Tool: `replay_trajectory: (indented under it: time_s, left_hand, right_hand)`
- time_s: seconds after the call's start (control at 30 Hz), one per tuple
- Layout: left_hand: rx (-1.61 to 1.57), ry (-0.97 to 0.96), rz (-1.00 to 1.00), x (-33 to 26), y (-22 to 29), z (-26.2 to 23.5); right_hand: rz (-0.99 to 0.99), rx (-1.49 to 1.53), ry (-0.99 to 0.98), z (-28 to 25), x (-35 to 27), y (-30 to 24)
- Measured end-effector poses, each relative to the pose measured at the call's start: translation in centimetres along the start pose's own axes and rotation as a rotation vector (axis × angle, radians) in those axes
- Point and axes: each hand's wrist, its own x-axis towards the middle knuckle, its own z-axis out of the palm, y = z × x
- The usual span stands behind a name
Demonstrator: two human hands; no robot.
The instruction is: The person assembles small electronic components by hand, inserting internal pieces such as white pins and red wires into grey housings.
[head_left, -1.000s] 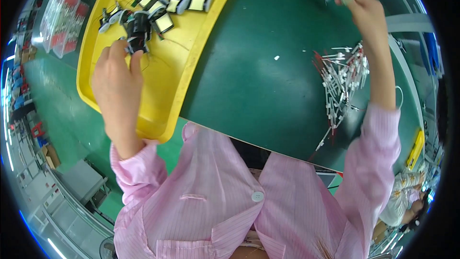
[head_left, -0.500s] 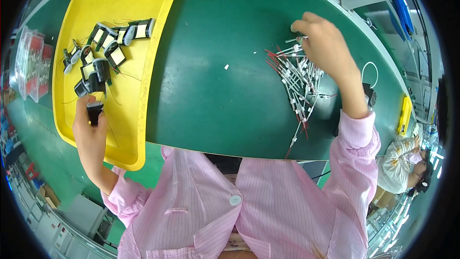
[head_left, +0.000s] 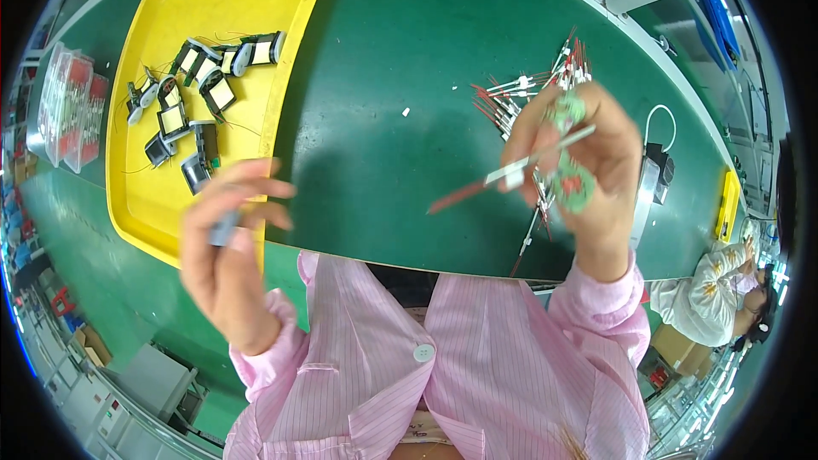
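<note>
My left hand (head_left: pixel 228 247), smeared by motion, is above the near right rim of a yellow tray (head_left: pixel 290 77). Between its thumb and fingers shows the grey end of a small black module (head_left: pixel 224 228); the rest is hidden. Farther up the tray lie several like modules (head_left: pixel 218 94), black and grey with cream pads and thin wires. Green finger covers are on my right hand (head_left: pixel 596 162). It pinches a thin white cable (head_left: pixel 511 172) with red wire ends and a small white connector, held over a pile of similar cables (head_left: pixel 511 102) on the green table.
Stacked clear plastic trays with red contents (head_left: pixel 72 106) stand left of the yellow tray. Beyond my right hand are a black device (head_left: pixel 658 175) with a white cord and a yellow case (head_left: pixel 727 204). Another person (head_left: pixel 724 294) sits at the far right. White scraps (head_left: pixel 406 112) dot the green tabletop.
My left hand has carried the black module right and toward me, out over the tray's rim. My right hand has come toward me from the pile with a cable in its fingers.
</note>
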Motion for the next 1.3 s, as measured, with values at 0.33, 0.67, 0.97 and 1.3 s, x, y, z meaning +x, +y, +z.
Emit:
replay_trajectory:
  time_s: [0.33,0.67,0.97,1.3]
  left_hand:
    - [-0.227,-0.507,-0.308,-0.9,0.3,5.2]
    - [-0.053,-0.466,-0.087,-1.4,0.1,5.5]
    - [-0.027,-0.532,-0.084,-1.8,-0.1,5.1]
    - [-0.189,-0.579,0.083,-3.4,-2.1,4.9]
  right_hand:
    - [0.085,0.027,0.069,2.6,-4.5,0.8]
    - [0.115,-0.327,0.048,4.1,-5.1,0.4]
    - [0.071,-0.418,0.056,4.2,-4.9,0.2]
    - [0.168,-0.145,0.229,5.4,-6.0,0.5]
